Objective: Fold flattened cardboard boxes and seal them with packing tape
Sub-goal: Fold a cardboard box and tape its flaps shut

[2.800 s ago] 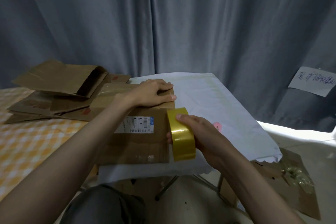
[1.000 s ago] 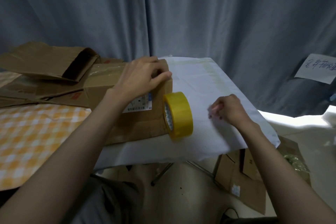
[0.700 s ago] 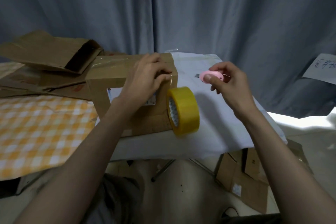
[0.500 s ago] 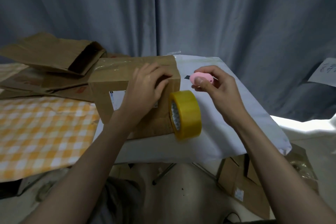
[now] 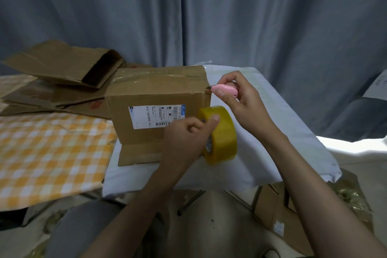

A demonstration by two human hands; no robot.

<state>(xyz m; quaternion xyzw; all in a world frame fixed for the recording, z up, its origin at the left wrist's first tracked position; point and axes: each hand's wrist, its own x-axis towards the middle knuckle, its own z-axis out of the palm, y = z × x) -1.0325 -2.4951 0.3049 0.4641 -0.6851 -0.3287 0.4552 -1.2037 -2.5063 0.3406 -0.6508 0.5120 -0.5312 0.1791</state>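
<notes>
Right hand point(image 5: 240, 98) pinching pink cutter point(image 5: 225, 90) at box point(image 5: 159, 109) corner; left hand point(image 5: 186, 140) gripping tape roll point(image 5: 222, 136) just below. Risk: slack tape tearing crooked, blade slipping toward left thumb.

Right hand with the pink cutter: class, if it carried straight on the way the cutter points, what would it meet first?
Probably the cardboard box, at its upper right corner; the pink cutter in the right hand already looks nearly touching.
</notes>
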